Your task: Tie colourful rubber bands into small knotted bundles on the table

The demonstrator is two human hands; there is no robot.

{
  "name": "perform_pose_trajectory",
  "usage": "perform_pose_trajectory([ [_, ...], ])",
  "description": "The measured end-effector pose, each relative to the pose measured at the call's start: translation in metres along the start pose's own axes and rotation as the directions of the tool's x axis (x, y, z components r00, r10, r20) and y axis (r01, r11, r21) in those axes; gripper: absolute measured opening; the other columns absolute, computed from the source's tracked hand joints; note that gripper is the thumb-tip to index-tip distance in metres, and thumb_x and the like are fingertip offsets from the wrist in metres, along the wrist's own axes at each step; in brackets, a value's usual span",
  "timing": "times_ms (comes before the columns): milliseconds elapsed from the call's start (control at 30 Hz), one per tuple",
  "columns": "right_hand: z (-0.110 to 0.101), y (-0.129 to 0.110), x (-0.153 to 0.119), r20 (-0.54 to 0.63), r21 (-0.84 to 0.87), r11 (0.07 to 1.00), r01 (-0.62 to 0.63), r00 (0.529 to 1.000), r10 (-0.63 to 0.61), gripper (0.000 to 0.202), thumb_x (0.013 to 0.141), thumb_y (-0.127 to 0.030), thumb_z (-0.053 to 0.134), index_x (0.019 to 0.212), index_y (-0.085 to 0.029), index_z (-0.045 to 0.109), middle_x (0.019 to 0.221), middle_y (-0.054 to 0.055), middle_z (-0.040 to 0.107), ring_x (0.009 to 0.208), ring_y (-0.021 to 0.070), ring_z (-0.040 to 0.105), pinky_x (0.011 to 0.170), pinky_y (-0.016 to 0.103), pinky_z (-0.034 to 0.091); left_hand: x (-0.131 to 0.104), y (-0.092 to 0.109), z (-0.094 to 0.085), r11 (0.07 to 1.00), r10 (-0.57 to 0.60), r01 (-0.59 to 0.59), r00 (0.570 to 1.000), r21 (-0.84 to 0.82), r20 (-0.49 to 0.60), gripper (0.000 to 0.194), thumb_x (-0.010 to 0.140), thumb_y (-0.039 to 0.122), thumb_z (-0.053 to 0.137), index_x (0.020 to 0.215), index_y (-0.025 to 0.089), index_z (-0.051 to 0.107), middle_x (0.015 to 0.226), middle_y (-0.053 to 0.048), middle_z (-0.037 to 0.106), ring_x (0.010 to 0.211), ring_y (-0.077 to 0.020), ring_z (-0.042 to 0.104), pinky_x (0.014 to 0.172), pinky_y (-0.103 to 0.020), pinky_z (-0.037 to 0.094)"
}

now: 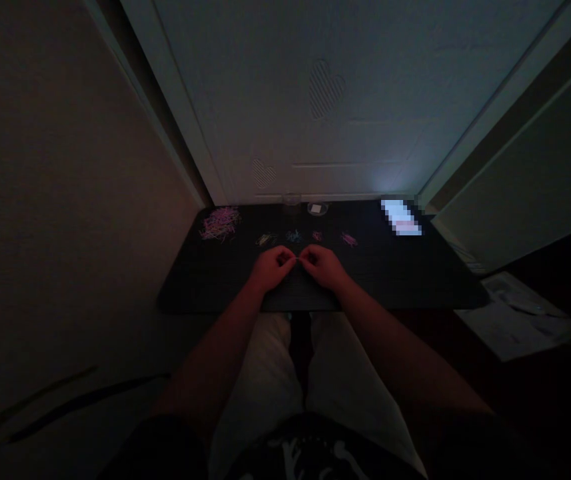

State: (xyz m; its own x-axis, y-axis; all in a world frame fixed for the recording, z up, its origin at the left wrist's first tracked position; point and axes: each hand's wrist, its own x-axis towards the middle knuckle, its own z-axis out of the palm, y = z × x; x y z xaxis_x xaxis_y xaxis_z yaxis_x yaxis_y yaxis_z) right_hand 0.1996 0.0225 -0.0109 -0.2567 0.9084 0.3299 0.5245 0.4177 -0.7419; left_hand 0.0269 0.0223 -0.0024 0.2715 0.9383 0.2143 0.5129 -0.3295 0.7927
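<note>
Left hand (274,267), right hand (321,265) mid-bench (375,280), grips pinching thin strand (297,259) between; tangled pile (220,223) at ten o'clock.

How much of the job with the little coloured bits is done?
Four small piles look sorted by colour: a yellowish pile, a blue pile, a red pile and a purplish-pink pile. The left hand and right hand pinch what looks like a thin piece. The big mixed pile looks left to do; it is bigger than each small one, so probably plenty remains.
</note>
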Motion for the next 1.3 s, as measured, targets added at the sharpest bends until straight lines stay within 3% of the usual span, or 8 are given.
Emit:
perform_pose_trajectory([
  [433, -0.001, -0.002, 0.0, 0.018, -0.002, 1.0, 0.031, 0.999, -0.031, 0.007, 0.075, -0.019, 0.055, 0.069, -0.017, 0.056, 0.068, 0.0, 0.057, 0.063, 0.0115, 0.049, 0.059, 0.023, 0.036, 0.001, -0.005, 0.0, 0.982, -0.001, -0.008, 0.999, -0.19, -0.043, 0.013, 0.074, 0.029, 0.059, 0.077, 0.016, 0.06, 0.071, 0.0, 0.06, 0.064, -0.0111, 0.054, 0.061, -0.023, 0.042],
  [767, -0.003, -0.005, 0.0, 0.066, -0.007, 0.999, 0.035, 0.997, -0.034, 0.009, 0.076, -0.018, 0.054, 0.067, -0.017, 0.054, 0.069, 0.0, 0.057, 0.065, 0.0114, 0.05, 0.06, 0.023, 0.035, 0.004, -0.011, -0.002, 0.934, -0.068, -0.032, 0.961, -0.355, -0.268, 0.01, 0.075, 0.026, 0.056, 0.075, 0.016, 0.054, 0.071, 0.002, 0.056, 0.065, -0.0101, 0.052, 0.063, -0.023, 0.042],
  [867, -0.003, -0.004, 0.0, 0.077, -0.001, 1.0, 0.026, 0.997, -0.025, 0.008, 0.075, -0.018, 0.055, 0.067, -0.017, 0.055, 0.068, -0.001, 0.056, 0.064, 0.0113, 0.049, 0.059, 0.022, 0.034, 0.003, -0.009, -0.002, 0.964, -0.043, -0.007, 0.983, -0.268, -0.18, 0.012, 0.076, 0.029, 0.055, 0.076, 0.017, 0.056, 0.07, 0.001, 0.057, 0.064, -0.0108, 0.052, 0.061, -0.023, 0.041],
  [1000, -0.002, -0.002, 0.0, 0.048, 0.021, 1.0, 0.01, 0.999, -0.011, 0.01, 0.074, -0.019, 0.055, 0.065, -0.017, 0.055, 0.064, -0.002, 0.055, 0.061, 0.0108, 0.048, 0.058, 0.022, 0.034, 0.0, -0.004, 0.001, 1.0, 0.016, -0.016, 1.0, -0.008, 0.005, 0.016, 0.079, 0.032, 0.054, 0.08, 0.017, 0.06, 0.074, -0.001, 0.062, 0.067, -0.0128, 0.055, 0.062, -0.025, 0.042],
  [1300, -0.003, 0.003, 0.002, -0.015, 0.151, 0.988, 0.008, 1.0, -0.005, 0.012, 0.074, -0.027, 0.061, 0.068, -0.016, 0.063, 0.069, 0.001, 0.059, 0.065, 0.012, 0.053, 0.061, 0.024, 0.039, 0.0, -0.004, 0.002, 0.997, 0.009, -0.011, 1.0, 0.078, 0.027, 0.019, 0.081, 0.034, 0.051, 0.083, 0.017, 0.06, 0.075, -0.001, 0.062, 0.066, -0.0131, 0.056, 0.059, -0.025, 0.042],
])
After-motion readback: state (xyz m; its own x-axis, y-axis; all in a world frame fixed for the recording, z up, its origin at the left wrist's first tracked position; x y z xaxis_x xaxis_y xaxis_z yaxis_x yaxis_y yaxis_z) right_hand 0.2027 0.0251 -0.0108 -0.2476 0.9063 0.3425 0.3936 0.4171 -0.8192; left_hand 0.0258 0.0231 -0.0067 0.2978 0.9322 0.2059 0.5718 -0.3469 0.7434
